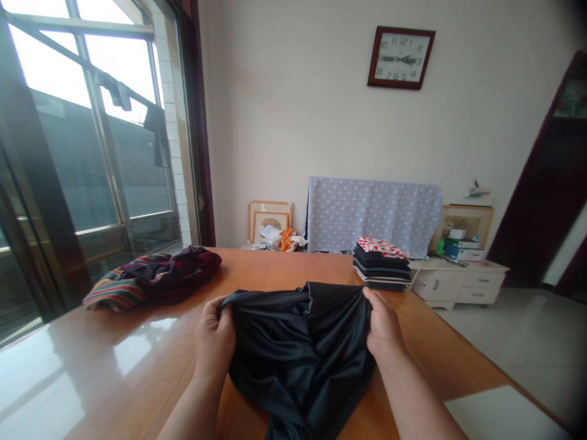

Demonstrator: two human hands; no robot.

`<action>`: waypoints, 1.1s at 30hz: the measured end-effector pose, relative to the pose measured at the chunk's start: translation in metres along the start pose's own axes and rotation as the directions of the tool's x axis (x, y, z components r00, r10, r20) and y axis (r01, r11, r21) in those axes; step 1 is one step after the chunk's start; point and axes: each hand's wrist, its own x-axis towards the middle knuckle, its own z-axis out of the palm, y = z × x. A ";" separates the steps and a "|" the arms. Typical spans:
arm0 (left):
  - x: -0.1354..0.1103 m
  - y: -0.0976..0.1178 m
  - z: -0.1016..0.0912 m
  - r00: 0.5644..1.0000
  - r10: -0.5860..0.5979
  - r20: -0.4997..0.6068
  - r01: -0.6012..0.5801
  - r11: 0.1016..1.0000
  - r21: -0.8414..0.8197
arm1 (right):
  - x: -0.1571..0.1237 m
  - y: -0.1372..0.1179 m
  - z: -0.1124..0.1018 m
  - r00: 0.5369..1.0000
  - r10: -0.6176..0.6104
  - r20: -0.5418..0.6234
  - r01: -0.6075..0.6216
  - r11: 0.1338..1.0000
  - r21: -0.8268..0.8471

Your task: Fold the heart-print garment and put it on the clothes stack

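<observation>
Clothes stack [381,266], striped bundle [151,278] flank black garment [300,342].

The shiny cloth [300,348] is black. The folded stack [381,264] has a red-and-white dotted piece on top, dark pieces below and a striped edge at the bottom. The crumpled heap [151,278] mixes dark maroon with multicoloured stripes. The sheet [373,217] is pale blue with white dots, and the table [92,379] is orange-brown.

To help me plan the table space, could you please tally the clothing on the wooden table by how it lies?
Black garment held by left hand and right hand: 1
Loose clothing heap: 1
Folded clothing stack: 1
Total: 3
</observation>
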 end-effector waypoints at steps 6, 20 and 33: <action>-0.018 0.008 0.008 0.925 0.380 -0.016 -0.369 0.906 0.205 | -0.010 -0.002 0.002 0.989 -0.141 -0.035 0.119 0.928 -0.354; -0.054 0.022 0.029 0.613 0.279 0.739 -0.561 0.813 0.159 | -0.058 0.000 0.030 0.727 0.174 0.664 0.409 0.667 -0.623; 0.006 -0.006 0.002 0.957 -0.288 0.031 0.271 0.856 -0.440 | 0.008 -0.018 -0.007 0.984 0.058 -0.166 -0.028 0.983 0.183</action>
